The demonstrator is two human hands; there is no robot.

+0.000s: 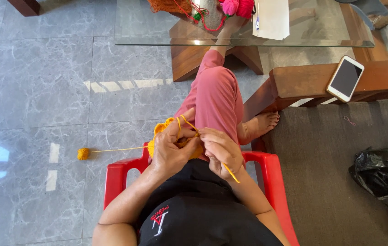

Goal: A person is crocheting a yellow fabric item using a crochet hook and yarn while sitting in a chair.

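Head view, looking down at a person seated on a red plastic chair (273,168), one leg stretched out toward a glass-top table (157,27).

Step in hand, as I read it: mid-stitch on crochet. Left hand (171,148) is closed around a small yellow crochet piece (161,129), with the yellow yarn strand (187,122) looped over the raised forefinger for tension. Right hand (221,152) is pinched shut on a yellow crochet hook (231,173); the handle end sticks out below the hand, the working tip is hidden between the fingers, so can't tell whether a loop is on it.

Work sits just above the lap, between both hands, which touch. The feed strand runs left from the work to a small yellow yarn ball (83,154) on the grey tile floor (34,91), well apart from the chair.

Next move, judged: needs steady tension from the left forefinger and slack from the ball; strand looks fairly taut, so a tug would roll the ball.

Containers:
- Black plastic bag (385,175) on the grey sofa cushion (330,173), crumpled, contents not visible.
- Nothing else here acts as a container.

Other items: pink yarn balls (237,7), red strand and an orange knit piece (169,5) on the table, with a white paper sheet (271,18). White smartphone (345,78) lies on the wooden sofa armrest (303,79).
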